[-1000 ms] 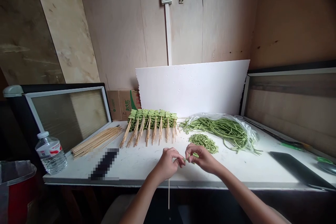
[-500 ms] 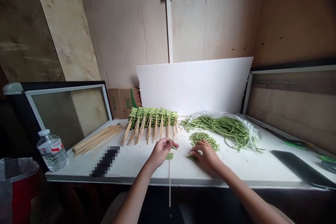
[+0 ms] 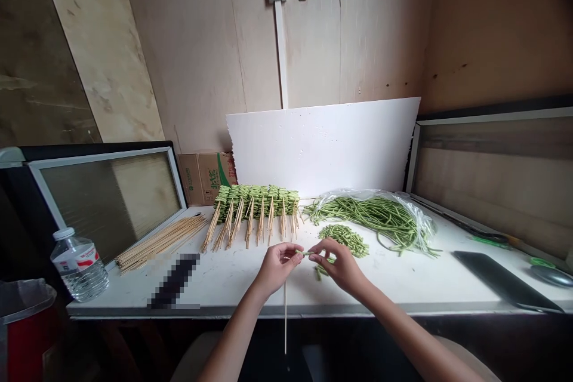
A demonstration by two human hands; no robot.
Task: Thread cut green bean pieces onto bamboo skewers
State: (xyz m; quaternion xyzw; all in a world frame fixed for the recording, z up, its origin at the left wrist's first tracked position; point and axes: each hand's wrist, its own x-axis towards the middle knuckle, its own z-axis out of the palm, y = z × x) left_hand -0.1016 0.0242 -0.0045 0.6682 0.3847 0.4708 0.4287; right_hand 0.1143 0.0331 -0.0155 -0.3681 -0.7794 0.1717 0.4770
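My left hand (image 3: 278,265) and my right hand (image 3: 339,264) meet above the front of the table, fingertips nearly touching. Between them is a short green bean piece (image 3: 306,253), pinched from both sides. A thin bamboo skewer (image 3: 285,317) extends from beneath my left hand past the table's front edge; its upper end is hidden. A few loose cut bean pieces (image 3: 319,273) lie under my right hand. Just behind that hand is a heap of cut green beans (image 3: 347,240).
Stacked bean skewers (image 3: 257,200) stand at the back, sticks forward. Bare skewers (image 3: 161,242) and a water bottle (image 3: 79,265) are on the left. Long beans (image 3: 376,218) spill from a clear plastic bag (image 3: 425,227). A dark flat board or knife blade (image 3: 501,280) lies right.
My right hand has moved left from the loose bean pieces to my left hand's fingertips. Bean pieces on the skewer, visible before, are now hidden behind my left hand. The view has shifted slightly.
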